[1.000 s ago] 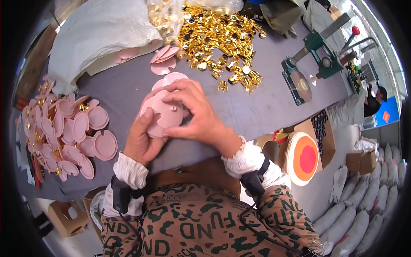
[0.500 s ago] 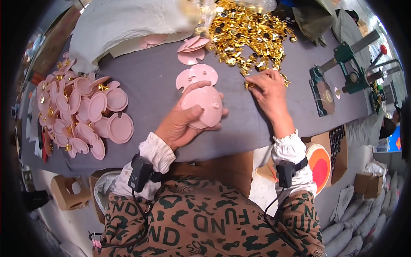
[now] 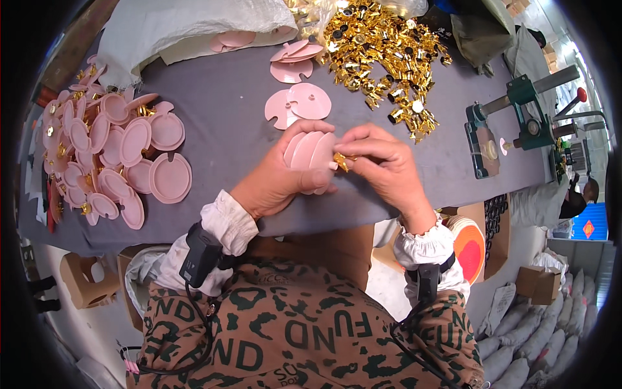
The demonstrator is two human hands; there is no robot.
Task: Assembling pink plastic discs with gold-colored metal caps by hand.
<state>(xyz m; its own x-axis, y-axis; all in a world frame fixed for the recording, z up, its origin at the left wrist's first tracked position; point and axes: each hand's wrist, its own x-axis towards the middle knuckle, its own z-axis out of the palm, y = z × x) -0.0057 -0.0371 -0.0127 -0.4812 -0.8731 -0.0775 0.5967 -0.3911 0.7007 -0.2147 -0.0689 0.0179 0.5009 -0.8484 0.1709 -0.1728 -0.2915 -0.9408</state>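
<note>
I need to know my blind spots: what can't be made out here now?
Head view: exact count of held pink discs; they overlap, and the left grip covers parts.
Head view: full shape of the small gold piece; the right grip partly hides it.
Head view: far end of the white sack; the top edge cuts it off.

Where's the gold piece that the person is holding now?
The gold piece is just right of the head view's middle, pinched by the right hand, close beside the pink discs in the left hand.
</note>
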